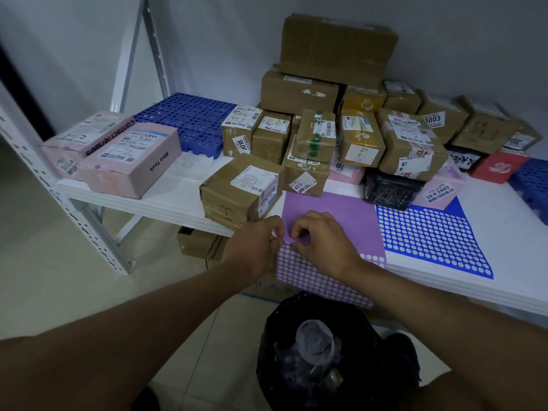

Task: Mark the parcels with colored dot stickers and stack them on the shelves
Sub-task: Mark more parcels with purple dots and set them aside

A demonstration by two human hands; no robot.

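Observation:
A purple sticker sheet [332,221] lies at the front edge of the white shelf [166,200], its lower part full of empty white holes. My left hand [255,247] pinches the sheet's left edge. My right hand [320,241] pinches at the same spot, thumb and forefinger on a purple dot. A brown parcel [240,191] with a white label sits just left of the sheet, close to my left hand. A blue sticker sheet [433,235], mostly emptied of dots, lies to the right.
Many brown parcels [335,84] are piled at the back of the shelf. Two pink boxes [124,155] sit at the left beside a blue plastic grid [189,120]. A black-lined waste bin [326,351] stands on the floor below my hands. A box [198,243] lies under the shelf.

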